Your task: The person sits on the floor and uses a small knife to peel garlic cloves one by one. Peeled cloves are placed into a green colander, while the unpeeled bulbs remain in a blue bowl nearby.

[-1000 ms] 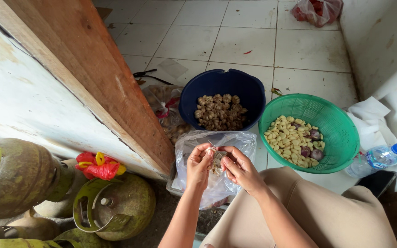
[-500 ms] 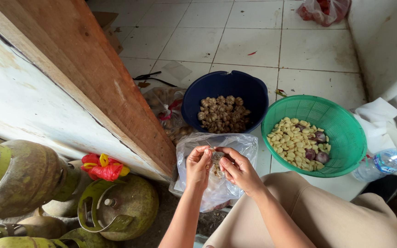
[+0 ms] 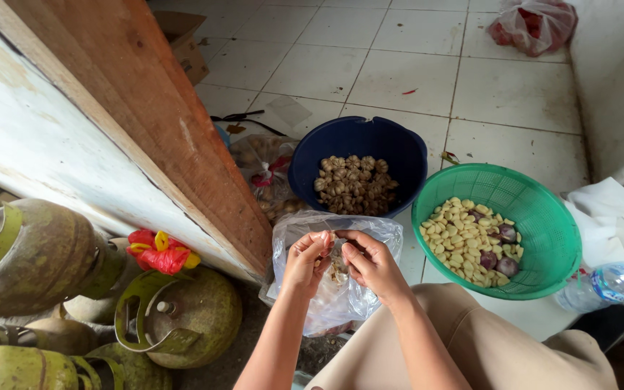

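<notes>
My left hand (image 3: 306,261) and my right hand (image 3: 371,264) are held close together over a clear plastic bag (image 3: 337,289), and both pinch a small garlic clove (image 3: 335,249) between the fingertips. Just beyond the bag stands a dark blue bucket (image 3: 359,148) holding whole garlic bulbs (image 3: 354,184). To its right sits a green plastic basket (image 3: 536,217) with peeled garlic cloves (image 3: 460,238) and a few purple shallots (image 3: 496,260).
Several green gas cylinders (image 3: 182,318) crowd the lower left under a slanted wooden board (image 3: 167,123). A plastic water bottle (image 3: 608,283) and white cloth (image 3: 601,209) lie at the right. A bag of red items (image 3: 532,25) rests on the tiled floor far back.
My hands stay at the bag with only small finger movements on the clove. The view has shifted slightly.
</notes>
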